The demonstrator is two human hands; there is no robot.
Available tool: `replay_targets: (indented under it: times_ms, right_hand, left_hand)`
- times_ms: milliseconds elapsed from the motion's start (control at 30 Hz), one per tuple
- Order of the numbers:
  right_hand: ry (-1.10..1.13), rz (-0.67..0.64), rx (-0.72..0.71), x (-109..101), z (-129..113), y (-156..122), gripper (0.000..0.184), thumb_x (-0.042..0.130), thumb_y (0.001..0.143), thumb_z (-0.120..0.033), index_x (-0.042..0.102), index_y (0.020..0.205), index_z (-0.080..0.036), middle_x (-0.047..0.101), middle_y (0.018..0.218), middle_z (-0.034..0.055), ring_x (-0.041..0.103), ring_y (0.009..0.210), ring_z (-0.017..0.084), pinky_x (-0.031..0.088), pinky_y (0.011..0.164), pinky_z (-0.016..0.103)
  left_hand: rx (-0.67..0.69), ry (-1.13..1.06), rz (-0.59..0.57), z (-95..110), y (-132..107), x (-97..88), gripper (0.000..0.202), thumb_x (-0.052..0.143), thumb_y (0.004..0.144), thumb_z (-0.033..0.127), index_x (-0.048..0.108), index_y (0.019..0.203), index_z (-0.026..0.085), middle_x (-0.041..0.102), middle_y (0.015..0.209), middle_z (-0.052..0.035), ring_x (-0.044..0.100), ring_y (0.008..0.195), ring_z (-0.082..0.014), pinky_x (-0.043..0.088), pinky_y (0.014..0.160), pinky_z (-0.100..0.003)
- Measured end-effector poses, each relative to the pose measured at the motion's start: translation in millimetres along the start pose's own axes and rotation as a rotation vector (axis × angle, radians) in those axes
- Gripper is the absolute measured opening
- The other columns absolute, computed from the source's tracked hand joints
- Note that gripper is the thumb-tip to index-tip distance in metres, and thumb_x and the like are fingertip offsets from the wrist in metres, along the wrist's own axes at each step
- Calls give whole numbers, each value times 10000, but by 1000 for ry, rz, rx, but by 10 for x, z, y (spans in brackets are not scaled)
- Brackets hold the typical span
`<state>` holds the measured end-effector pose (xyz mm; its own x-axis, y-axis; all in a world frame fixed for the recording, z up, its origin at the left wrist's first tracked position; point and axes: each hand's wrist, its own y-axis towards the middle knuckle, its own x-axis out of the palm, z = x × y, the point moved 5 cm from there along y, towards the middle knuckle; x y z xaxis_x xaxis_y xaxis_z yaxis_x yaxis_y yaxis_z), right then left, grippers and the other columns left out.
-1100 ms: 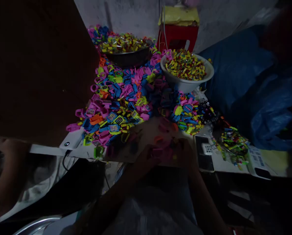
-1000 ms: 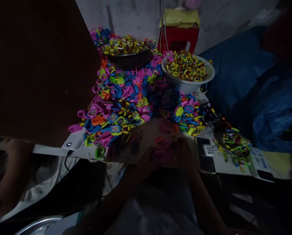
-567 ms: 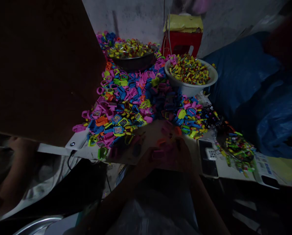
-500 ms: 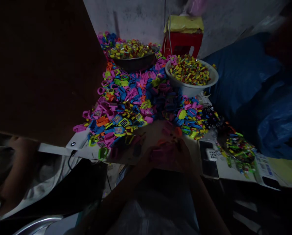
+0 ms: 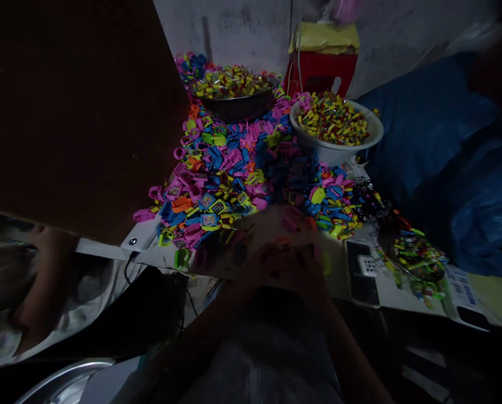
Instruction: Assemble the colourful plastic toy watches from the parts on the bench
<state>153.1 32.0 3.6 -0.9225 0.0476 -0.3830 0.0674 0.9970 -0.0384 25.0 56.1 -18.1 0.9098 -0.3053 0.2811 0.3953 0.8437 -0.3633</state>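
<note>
hands (image 5: 253,270) (image 5: 312,276) closer together; blurrily lettered white case (image 5: 367,266)

At twelve o'clock from the view's centre rises a grey, stained wall (image 5: 242,33). At one o'clock a red stool (image 5: 304,66) stands before it, topped by a yellow bundle (image 5: 324,38), a thin cord (image 5: 299,62) hanging in front. Blue plastic bags (image 5: 433,134) bulge between two and three o'clock. Towards four o'clock lie a white box (image 5: 459,283) and, just beside it, a yellow sheet (image 5: 498,294). At four o'clock a dark phone (image 5: 362,289) carries a small white block (image 5: 367,266) with dark marks. At eight o'clock a shiny metal basin (image 5: 72,370) is partly cut off. A large brown board (image 5: 78,118) fills ten o'clock.
</note>
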Motion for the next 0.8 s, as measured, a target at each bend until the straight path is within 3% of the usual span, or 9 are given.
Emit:
replay_targets:
  times_ms: [133,300,367,567,633,733,800]
  right_hand:
    - [16,35,12,17,48,5,279,435,911,-471,566,940,-227,654,842,31,606,762,177,467,682,298]
    - [169,286,113,-142,121,56,294,443,872,-497,510,796,-222,600,697,2,561,649,155,455,597,271]
    - [140,306,137,-206,111,75,302,428,864,-500,505,764,-226,591,655,-1,550,609,156,443,558,266]
    - [-106,-83,25,-142,40,32,310,520,844,-468,629,1046,-259,695,899,26,636,779,192,478,679,299]
    - [-143,-115,21,-152,84,13,288,485,871,-477,634,989,-261,688,857,21,632,754,190,469,662,297]
    - [-91,89,75,-336,197,36,348,370,920,-496,570,812,-232,634,740,23,592,687,178,456,636,293]
    - [-21,263,111,-491,263,39,360,335,932,-507,523,798,-230,602,727,21,569,674,169,456,638,293]
  left_hand:
    - [78,106,66,58,-11,-14,257,665,751,371,625,919,182,593,656,32,517,525,-81,398,477,-174]
    - [105,205,119,146,-53,59,199,654,747,328,645,855,162,650,742,-20,574,622,-120,438,549,-210]
    - [98,239,128,163,-54,76,165,639,750,296,653,841,159,671,794,-36,585,650,-131,450,571,-222]
    - [191,364,108,260,-57,40,225,649,767,360,652,895,174,691,850,-55,624,757,-173,476,649,-251]
    - [199,431,62,267,-77,30,235,646,782,392,651,876,176,687,868,-60,626,759,-176,475,641,-250]
    - [227,485,71,270,-127,-28,218,635,797,391,643,863,183,674,872,-55,620,778,-176,470,655,-249]
    - [203,459,76,249,-158,-73,218,637,793,384,637,874,183,667,822,-41,613,743,-168,462,634,-244]
